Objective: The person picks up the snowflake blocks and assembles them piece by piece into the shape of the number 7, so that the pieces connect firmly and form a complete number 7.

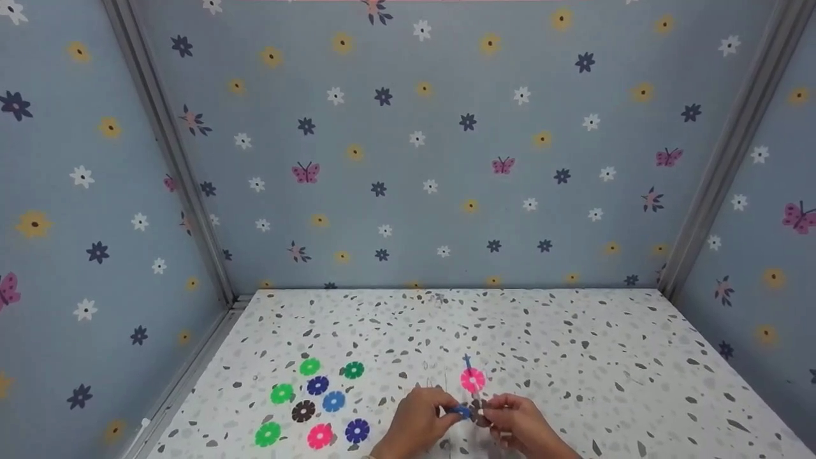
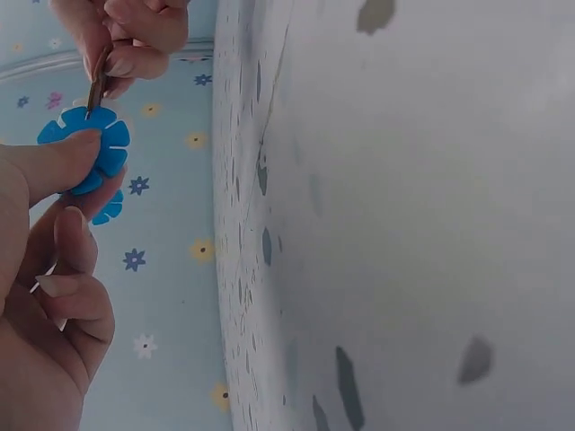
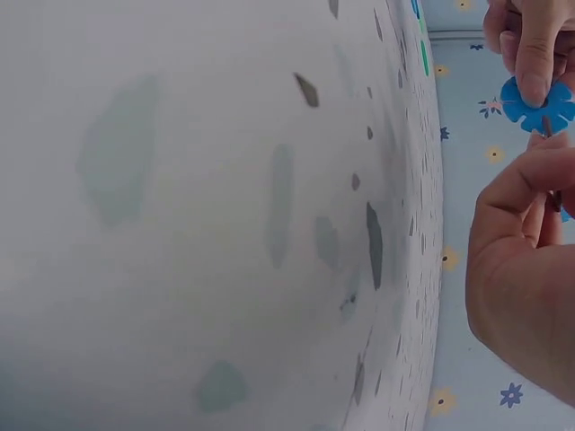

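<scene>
My left hand (image 1: 417,417) pinches a blue notched flower disc (image 2: 112,148) between thumb and fingers. Facing it, my right hand (image 1: 526,424) pinches a dark brown notched disc (image 1: 477,414), seen edge-on in the left wrist view. The brown disc's edge meets a slot in the blue one; how deep it sits cannot be told. Just beyond the hands is a pink disc (image 1: 473,380), with another blue disc (image 1: 467,362) standing edge-on at its far side. These appear linked with the brown piece, though fingers hide part of the joint.
Loose notched discs lie to the left on the speckled white table (image 1: 574,357): several green ones (image 1: 268,434), dark blue ones (image 1: 357,431), a light blue one (image 1: 333,401), a brown one (image 1: 303,411) and a pink one (image 1: 320,436). Flower-patterned panels (image 1: 446,159) enclose the table.
</scene>
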Demonstrator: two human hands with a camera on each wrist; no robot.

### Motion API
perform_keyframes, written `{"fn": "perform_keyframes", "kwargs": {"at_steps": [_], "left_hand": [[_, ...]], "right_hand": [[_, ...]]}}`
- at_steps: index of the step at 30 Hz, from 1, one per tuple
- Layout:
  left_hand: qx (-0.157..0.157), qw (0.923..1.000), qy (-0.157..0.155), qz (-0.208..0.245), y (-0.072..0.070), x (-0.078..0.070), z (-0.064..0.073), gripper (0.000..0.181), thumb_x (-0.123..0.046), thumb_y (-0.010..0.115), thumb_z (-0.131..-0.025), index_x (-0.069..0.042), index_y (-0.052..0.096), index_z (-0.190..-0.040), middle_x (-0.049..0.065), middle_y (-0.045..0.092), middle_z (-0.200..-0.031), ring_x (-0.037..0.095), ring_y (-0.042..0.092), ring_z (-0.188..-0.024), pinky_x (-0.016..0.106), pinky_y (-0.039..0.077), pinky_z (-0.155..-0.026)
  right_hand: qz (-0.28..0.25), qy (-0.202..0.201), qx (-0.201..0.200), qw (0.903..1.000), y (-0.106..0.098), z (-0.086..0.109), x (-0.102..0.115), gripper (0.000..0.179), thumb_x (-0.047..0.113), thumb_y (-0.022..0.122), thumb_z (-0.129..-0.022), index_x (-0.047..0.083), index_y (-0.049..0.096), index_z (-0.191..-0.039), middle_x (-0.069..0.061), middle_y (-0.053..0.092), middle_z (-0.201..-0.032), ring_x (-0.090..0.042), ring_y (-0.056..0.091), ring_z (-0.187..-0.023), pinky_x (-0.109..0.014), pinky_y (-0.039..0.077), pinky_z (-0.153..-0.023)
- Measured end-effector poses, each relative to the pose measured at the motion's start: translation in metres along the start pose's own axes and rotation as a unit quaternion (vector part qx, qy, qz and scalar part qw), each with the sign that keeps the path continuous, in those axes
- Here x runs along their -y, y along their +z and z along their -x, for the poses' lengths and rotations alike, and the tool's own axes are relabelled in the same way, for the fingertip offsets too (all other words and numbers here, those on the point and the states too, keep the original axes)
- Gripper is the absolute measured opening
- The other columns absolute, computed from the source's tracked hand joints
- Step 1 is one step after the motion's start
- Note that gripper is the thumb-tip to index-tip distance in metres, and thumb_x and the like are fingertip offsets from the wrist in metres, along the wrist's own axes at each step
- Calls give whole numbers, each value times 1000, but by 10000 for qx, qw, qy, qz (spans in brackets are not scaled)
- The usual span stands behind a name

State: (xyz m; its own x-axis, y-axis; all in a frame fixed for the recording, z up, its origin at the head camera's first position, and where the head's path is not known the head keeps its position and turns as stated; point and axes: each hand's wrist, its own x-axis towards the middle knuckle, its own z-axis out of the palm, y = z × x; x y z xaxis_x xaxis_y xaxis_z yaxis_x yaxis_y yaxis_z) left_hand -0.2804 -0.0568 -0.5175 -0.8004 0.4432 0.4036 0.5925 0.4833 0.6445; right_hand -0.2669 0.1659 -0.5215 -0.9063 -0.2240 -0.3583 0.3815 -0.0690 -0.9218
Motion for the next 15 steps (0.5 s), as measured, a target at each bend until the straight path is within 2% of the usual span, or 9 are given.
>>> {"fn": "perform_keyframes", "kwargs": {"at_steps": [3, 6, 11, 15], "left_hand": [[-37, 10000, 57, -45, 2, -1, 0, 1, -16, 79, -84, -16, 79, -84, -16, 66, -76, -5, 53, -63, 16, 45, -56], [-135, 9995, 264, -116, 4, -2, 1, 4, -17, 78, -85, -13, 78, -83, -15, 66, -74, -6, 52, -62, 14, 44, -54], [-290, 9977, 607, -49, 5, -2, 1, 4, -9, 78, -83, -12, 77, -80, -12, 66, -72, -6, 52, -60, 12, 44, -53], [-300, 9970, 712, 33, 8, -2, -1, 7, -6, 77, -83, -11, 76, -79, -11, 66, -72, -6, 53, -61, 13, 45, -55]], "right_hand": [[29, -40, 18, 10000, 2, 0, 0, 9, 8, 63, -93, 4, 58, -99, -10, 71, -90, -14, 57, -66, -25, 46, -59], [17, -48, -68, 10000, 5, 1, 0, 7, 6, 62, -93, 4, 56, -96, -10, 70, -88, -13, 56, -65, -24, 47, -58], [-68, -7, -280, 9996, 7, 1, 2, 7, -1, 61, -92, 3, 55, -94, -11, 70, -86, -14, 55, -64, -24, 46, -58], [-116, -103, -454, 9988, 8, 1, 4, 9, -5, 60, -91, 2, 54, -92, -11, 69, -83, -15, 53, -62, -24, 45, -58]]}}
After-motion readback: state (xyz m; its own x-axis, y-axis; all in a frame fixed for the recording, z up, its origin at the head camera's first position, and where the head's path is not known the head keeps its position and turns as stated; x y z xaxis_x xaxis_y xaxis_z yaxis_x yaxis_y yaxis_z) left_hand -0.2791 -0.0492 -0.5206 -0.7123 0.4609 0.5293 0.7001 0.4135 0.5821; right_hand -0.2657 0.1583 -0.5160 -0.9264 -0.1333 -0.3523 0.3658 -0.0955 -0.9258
